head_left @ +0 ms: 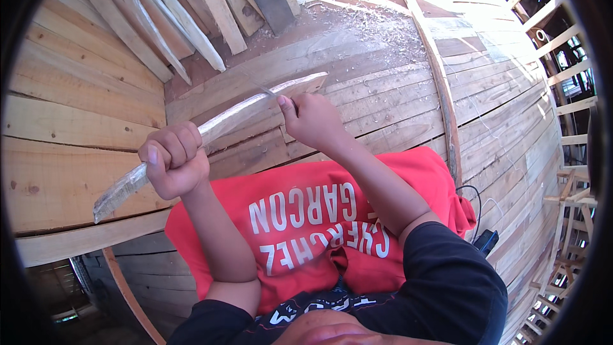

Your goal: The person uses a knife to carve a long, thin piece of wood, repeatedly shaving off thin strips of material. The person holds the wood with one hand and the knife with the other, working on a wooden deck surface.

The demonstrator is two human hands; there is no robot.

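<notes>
A long, curved strip of pale wood (237, 112) slants across in front of me, its lower end at the left and its tip pointing up and to the right. My left hand (175, 158) is wrapped in a fist around its lower half. Near the upper end, my right hand (311, 119) is closed, thumb on top, on a thin blade-like tool (268, 92). The blade lies across the strip, and its handle is hidden in my fingers, so its exact kind cannot be told. Beneath both forearms, a red cloth (239, 201) with white lettering covers my lap.
Several loose boards (217, 9) lean at the upper left beside a plank wall (76, 121). Wood shavings (389, 32) litter the plank floor (377, 99). A long batten (434, 70) runs along the floor to my right. A dark device with a cable (487, 241) lies by the red cloth.
</notes>
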